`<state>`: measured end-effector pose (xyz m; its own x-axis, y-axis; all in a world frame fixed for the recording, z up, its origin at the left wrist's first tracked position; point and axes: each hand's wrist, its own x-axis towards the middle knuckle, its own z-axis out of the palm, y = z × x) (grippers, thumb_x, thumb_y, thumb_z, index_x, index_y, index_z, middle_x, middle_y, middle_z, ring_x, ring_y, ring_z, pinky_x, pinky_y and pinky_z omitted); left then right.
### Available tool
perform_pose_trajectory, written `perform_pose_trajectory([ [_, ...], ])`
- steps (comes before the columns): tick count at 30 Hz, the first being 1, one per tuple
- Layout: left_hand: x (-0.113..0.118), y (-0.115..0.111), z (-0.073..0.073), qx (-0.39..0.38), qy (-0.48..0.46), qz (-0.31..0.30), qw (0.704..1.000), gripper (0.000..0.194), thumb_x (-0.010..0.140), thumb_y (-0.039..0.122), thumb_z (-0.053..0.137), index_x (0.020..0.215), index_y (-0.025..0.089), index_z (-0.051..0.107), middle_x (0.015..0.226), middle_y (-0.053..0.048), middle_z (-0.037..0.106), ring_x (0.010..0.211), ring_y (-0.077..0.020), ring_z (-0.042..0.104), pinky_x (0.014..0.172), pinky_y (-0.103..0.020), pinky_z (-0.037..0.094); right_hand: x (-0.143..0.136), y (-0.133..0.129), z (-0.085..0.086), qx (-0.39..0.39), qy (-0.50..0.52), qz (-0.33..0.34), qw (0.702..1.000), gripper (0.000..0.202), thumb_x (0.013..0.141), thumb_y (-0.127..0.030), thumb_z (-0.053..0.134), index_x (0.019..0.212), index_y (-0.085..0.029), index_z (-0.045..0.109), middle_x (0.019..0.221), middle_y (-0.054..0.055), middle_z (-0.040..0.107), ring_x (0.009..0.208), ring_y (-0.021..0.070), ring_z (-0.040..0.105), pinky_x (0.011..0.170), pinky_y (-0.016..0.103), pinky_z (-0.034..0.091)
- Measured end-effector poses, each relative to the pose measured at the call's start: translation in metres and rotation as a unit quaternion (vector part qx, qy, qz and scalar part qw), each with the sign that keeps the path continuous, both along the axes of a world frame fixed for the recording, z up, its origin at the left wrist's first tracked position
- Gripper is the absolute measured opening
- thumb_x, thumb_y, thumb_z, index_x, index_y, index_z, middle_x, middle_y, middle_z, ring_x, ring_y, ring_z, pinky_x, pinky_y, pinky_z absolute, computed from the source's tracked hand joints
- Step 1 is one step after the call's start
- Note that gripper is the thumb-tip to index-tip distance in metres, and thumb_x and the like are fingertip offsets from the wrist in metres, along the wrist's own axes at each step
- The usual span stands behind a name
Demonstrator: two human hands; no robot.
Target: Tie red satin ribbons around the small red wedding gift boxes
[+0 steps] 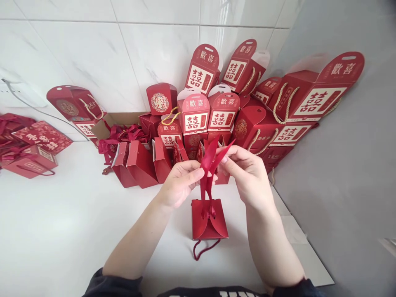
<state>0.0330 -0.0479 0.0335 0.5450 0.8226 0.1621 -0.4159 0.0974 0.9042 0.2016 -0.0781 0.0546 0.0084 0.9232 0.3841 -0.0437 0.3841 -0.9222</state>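
Observation:
A small red gift box (209, 227) with curved closing flaps stands on the white table in front of me. A dark red cord handle (206, 250) droops from its near side. Through the top of the box runs a red satin ribbon (208, 165), its two tails pulled upward. My left hand (182, 181) pinches one tail between thumb and fingers. The other tail is between the thumb and fingertips of my right hand (249, 173). Both hands are above the box and apart from it.
Several red gift boxes with rope handles (312, 97) are stacked against the tiled wall at the back. A cardboard carton (123, 117) of red ribbons sits behind a row of plain red boxes (139, 163). More ribboned boxes (34, 159) lie at the left. A grey wall (349, 173) rises on the right.

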Motion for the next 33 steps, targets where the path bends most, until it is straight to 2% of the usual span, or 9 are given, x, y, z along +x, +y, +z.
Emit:
perform_pose_trajectory([
  [3,0.002,-0.001,-0.001,0.006,0.0,0.032,0.999,0.02,0.077,0.038,0.076,0.078,0.019,0.075,0.073,-0.004,0.073,0.063,-0.0141,0.066,0.065,-0.028,0.058,0.001,0.002,-0.002,-0.013,0.015,-0.029,0.999,0.025,0.094,-0.042,0.055,0.094,-0.022,0.069,0.07,0.001,0.061,0.06,0.0135,0.056,0.049,0.025,0.045],
  [6,0.005,-0.003,-0.001,0.068,0.027,0.098,0.992,0.012,0.079,0.031,0.075,0.081,0.02,0.077,0.081,-0.004,0.075,0.071,-0.0154,0.069,0.072,-0.03,0.058,0.001,-0.001,0.0,-0.015,0.011,-0.034,0.999,0.037,0.096,-0.048,0.048,0.083,-0.021,0.07,0.068,0.002,0.062,0.06,0.0136,0.057,0.051,0.026,0.046],
  [9,0.005,-0.005,0.001,0.127,0.05,0.124,0.983,0.007,0.081,0.026,0.073,0.084,0.022,0.077,0.089,-0.004,0.076,0.084,-0.018,0.07,0.079,-0.032,0.058,-0.001,-0.007,0.005,-0.018,-0.026,-0.023,0.999,0.031,0.091,-0.046,0.059,0.078,-0.021,0.069,0.07,0.001,0.063,0.064,0.0134,0.059,0.058,0.026,0.05],
  [13,0.004,-0.007,0.003,0.183,0.074,0.144,0.97,0.004,0.08,0.023,0.073,0.081,0.022,0.077,0.089,-0.005,0.075,0.084,-0.0174,0.07,0.077,-0.031,0.059,-0.002,-0.011,0.007,-0.025,-0.054,-0.074,0.995,0.025,0.088,-0.045,0.063,0.082,-0.021,0.066,0.072,0.0,0.061,0.063,0.0121,0.056,0.058,0.024,0.048],
  [17,0.004,-0.011,0.004,0.322,0.142,0.181,0.918,0.005,0.077,0.017,0.074,0.08,0.021,0.076,0.089,-0.005,0.075,0.077,-0.0176,0.07,0.069,-0.029,0.059,0.0,-0.009,0.004,-0.016,-0.073,-0.047,0.996,0.041,0.095,-0.048,0.051,0.067,-0.02,0.062,0.064,0.0,0.056,0.062,0.0125,0.054,0.059,0.026,0.048],
  [19,0.004,-0.013,0.005,0.394,0.166,0.176,0.887,0.01,0.077,0.014,0.073,0.082,0.022,0.076,0.089,-0.005,0.076,0.077,-0.0175,0.07,0.071,-0.03,0.06,0.002,-0.008,0.003,-0.013,-0.052,-0.011,0.998,0.039,0.094,-0.044,0.054,0.065,-0.02,0.062,0.066,0.0,0.059,0.064,0.0132,0.057,0.062,0.026,0.051],
  [21,0.003,-0.015,0.006,0.43,0.169,0.17,0.871,0.014,0.078,0.011,0.072,0.085,0.022,0.076,0.09,-0.005,0.076,0.077,-0.0173,0.07,0.072,-0.03,0.06,0.004,-0.007,0.002,-0.008,-0.025,0.017,1.0,0.029,0.091,-0.039,0.061,0.069,-0.021,0.065,0.07,0.0,0.064,0.068,0.0138,0.061,0.065,0.027,0.054],
  [25,0.001,-0.016,0.007,0.425,0.152,0.167,0.877,0.017,0.077,0.008,0.072,0.085,0.022,0.076,0.091,-0.005,0.076,0.078,-0.0172,0.07,0.071,-0.029,0.059,0.009,-0.007,0.002,-0.001,0.008,0.036,0.999,0.018,0.088,-0.034,0.066,0.075,-0.023,0.072,0.072,0.0,0.069,0.075,0.0169,0.067,0.071,0.03,0.059],
  [33,0.003,-0.016,0.004,0.313,0.137,0.174,0.924,0.007,0.077,0.014,0.074,0.08,0.02,0.075,0.085,-0.005,0.075,0.073,-0.0171,0.069,0.065,-0.029,0.056,0.009,-0.013,0.003,0.035,-0.023,-0.068,0.997,0.018,0.085,-0.031,0.07,0.069,-0.023,0.073,0.067,0.001,0.067,0.065,0.0155,0.062,0.058,0.029,0.052],
])
